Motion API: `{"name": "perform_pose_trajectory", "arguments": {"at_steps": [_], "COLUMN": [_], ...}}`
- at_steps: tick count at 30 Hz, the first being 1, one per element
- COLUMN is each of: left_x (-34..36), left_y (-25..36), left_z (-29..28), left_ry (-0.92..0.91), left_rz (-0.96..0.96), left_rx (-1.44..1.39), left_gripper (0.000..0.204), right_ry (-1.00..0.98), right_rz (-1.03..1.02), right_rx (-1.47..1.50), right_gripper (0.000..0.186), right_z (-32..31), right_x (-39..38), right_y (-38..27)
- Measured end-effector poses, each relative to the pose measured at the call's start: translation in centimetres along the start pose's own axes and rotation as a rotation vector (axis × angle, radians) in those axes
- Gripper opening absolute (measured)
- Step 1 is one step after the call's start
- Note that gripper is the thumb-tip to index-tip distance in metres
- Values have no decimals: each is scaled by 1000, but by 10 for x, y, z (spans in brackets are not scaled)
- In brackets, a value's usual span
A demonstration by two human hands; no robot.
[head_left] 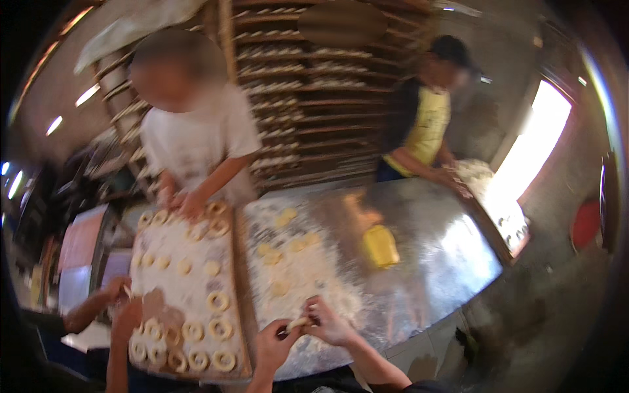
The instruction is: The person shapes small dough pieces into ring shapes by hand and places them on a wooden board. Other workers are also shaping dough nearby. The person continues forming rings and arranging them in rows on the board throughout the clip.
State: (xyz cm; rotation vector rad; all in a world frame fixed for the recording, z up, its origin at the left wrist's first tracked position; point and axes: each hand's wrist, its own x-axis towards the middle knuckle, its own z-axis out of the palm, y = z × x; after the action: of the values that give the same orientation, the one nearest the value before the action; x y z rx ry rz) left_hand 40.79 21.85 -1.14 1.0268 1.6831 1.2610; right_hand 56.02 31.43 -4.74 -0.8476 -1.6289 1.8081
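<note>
Between my two hands I hold a small piece of pale dough (299, 322), just above the near edge of the metal table. My left hand (273, 345) pinches its left end, and my right hand (329, 322) grips its right end. The dough looks bent into a ring, but my fingers partly cover it. On the floured part of the metal table (426, 216) lie several flattened dough pieces (280, 288). Left of my hands, a floured wooden board (242, 314) bears rows of dough rings (223, 329) and small dough rounds (185, 266).
A yellow block-shaped object (380, 247) stands mid-table. Across the board a person in a light shirt (203, 137) handles dough; another person's hands (124, 304) work at its left. A third person (426, 124) stands far right by a floured tray (481, 180). Loaded racks (301, 92) line the back.
</note>
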Motion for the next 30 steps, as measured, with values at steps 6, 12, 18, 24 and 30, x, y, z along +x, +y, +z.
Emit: {"name": "perform_pose_trajectory", "arguments": {"at_steps": [6, 12, 18, 24, 30], "left_x": [26, 14, -9, -13, -9], "left_y": [-10, -9, -16, -8, -12], "left_z": [23, 29, 22, -27, -74], "left_ry": [245, 106, 187, 403, 447], "left_rz": [539, 209, 223, 236, 337], "left_rx": [542, -236, -366, 438, 334], "left_gripper": [19, 22, 43, 28, 19], "right_ry": [307, -302, -138, -239, -315], "right_rz": [-115, 12, 10, -212, -170], "right_rx": [-461, 909, -25, -345, 7], "right_gripper": [65, 50, 59, 76, 82], "right_z": [11, -3, 30, 71, 122], "right_x": [26, 9, 6, 22, 52], "right_y": [-4, 2, -19, -18, -26]}}
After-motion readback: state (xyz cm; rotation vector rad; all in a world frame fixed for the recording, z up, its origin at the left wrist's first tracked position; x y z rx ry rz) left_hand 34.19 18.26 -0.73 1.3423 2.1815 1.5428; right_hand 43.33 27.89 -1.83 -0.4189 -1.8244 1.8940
